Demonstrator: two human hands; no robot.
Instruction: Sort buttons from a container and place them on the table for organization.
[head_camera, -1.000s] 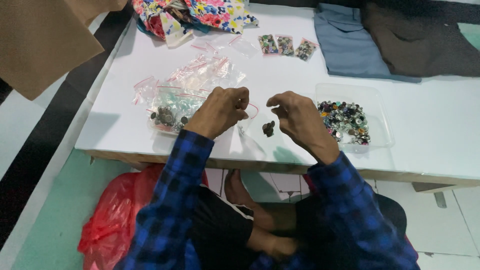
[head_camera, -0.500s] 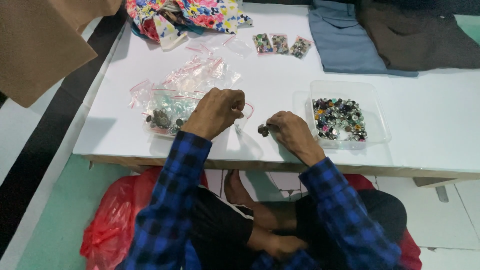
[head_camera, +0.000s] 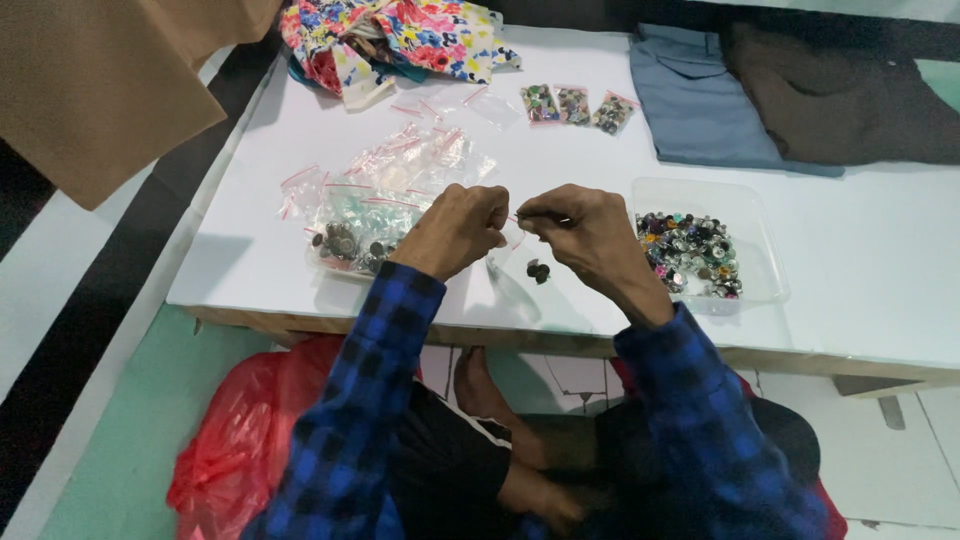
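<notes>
Head view: you sit low at a white surface (head_camera: 820, 330), both hands raised just above its near edge.
Left hand: your left hand (head_camera: 455, 232) is closed in a pinch on one side of a small clear bag (head_camera: 513, 232), fingertips tight together.
Right hand: your right hand (head_camera: 590, 235) pinches the other side of the bag's mouth, thumb and forefinger narrow; the two hands nearly touch.
Where the bag is: held between the hands, above two dark buttons (head_camera: 538, 271) lying loose on the surface.
Handling: the bag looks thin, limp and slippery, almost weightless; hold it by the strip at its mouth, not the film. The buttons look small, hard and prone to roll.
Around: a clear tray of mixed buttons (head_camera: 690, 252) sits just right of your right hand; a heap of filled and empty bags (head_camera: 375, 205) lies left.
Change: half a second ago your right hand was down at the loose buttons; now it is up at the bag, meeting the left.
</notes>
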